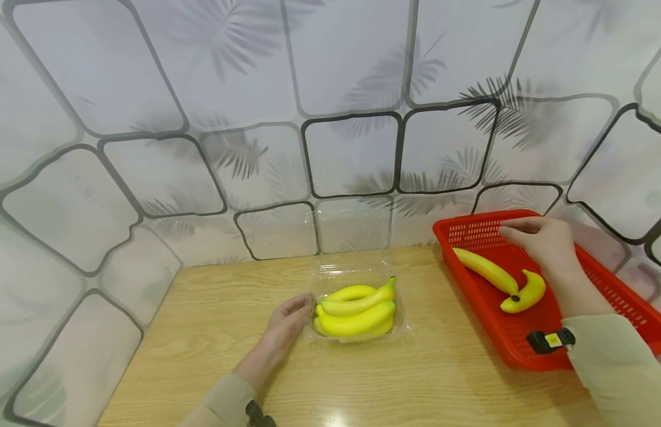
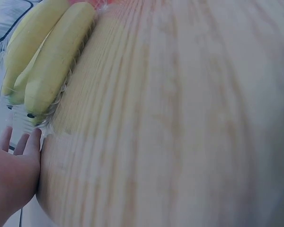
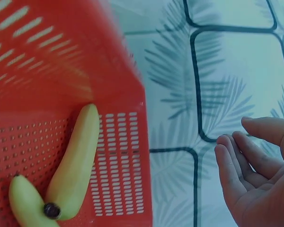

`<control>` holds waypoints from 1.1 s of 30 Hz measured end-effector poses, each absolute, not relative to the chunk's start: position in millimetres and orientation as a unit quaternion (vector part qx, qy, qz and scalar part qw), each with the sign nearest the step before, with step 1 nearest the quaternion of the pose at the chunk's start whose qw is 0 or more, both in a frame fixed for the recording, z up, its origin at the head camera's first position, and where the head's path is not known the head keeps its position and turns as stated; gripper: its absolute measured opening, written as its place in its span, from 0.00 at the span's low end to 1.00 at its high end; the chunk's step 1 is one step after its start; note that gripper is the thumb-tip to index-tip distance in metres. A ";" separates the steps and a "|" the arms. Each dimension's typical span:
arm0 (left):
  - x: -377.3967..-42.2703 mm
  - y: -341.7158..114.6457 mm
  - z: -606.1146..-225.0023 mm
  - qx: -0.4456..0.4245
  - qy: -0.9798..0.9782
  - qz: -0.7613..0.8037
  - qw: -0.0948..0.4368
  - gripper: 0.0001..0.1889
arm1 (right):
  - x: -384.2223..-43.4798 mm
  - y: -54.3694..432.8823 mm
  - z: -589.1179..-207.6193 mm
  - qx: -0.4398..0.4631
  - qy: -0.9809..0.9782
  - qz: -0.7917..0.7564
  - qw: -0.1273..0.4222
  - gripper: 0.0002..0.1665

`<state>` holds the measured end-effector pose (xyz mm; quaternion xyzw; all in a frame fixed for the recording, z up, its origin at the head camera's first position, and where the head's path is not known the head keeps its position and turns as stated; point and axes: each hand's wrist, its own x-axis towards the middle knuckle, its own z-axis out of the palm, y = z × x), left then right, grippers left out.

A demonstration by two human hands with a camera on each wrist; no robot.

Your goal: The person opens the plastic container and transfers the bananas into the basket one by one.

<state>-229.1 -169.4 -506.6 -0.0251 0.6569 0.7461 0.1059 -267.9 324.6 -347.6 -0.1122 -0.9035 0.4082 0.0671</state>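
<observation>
Several yellow bananas (image 1: 357, 317) lie together in a clear plastic clamshell container (image 1: 402, 326), whose lid (image 1: 352, 237) stands raised at the back. My left hand (image 1: 285, 329) is at the container's left end, fingers fairly straight and touching or almost touching it; the left wrist view shows those fingers (image 2: 33, 144) by the banana tips. Over the red basket (image 1: 472, 296), my right hand (image 1: 546, 240) hovers with loosely bent fingers and holds nothing. Inside the basket lie a long banana (image 1: 485, 270) and a shorter curved one (image 1: 528, 293), touching at their ends.
A wooden table (image 1: 202, 332) carries the container and the basket. Behind it rises a wall (image 1: 352, 154) with a stone-and-leaf pattern. The basket's perforated rim stands on the right, close to that wall.
</observation>
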 end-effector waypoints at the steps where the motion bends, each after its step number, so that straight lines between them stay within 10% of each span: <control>1: -229.3 -169.5 -506.8 -0.027 0.656 0.747 0.107 0.29 | -267.4 322.0 -346.2 -0.106 -0.905 0.407 0.067 0.37; 33: -227.6 -168.5 -506.2 -0.030 0.658 0.746 0.097 0.29 | -256.5 242.9 -331.0 0.074 -0.919 0.380 0.067 0.21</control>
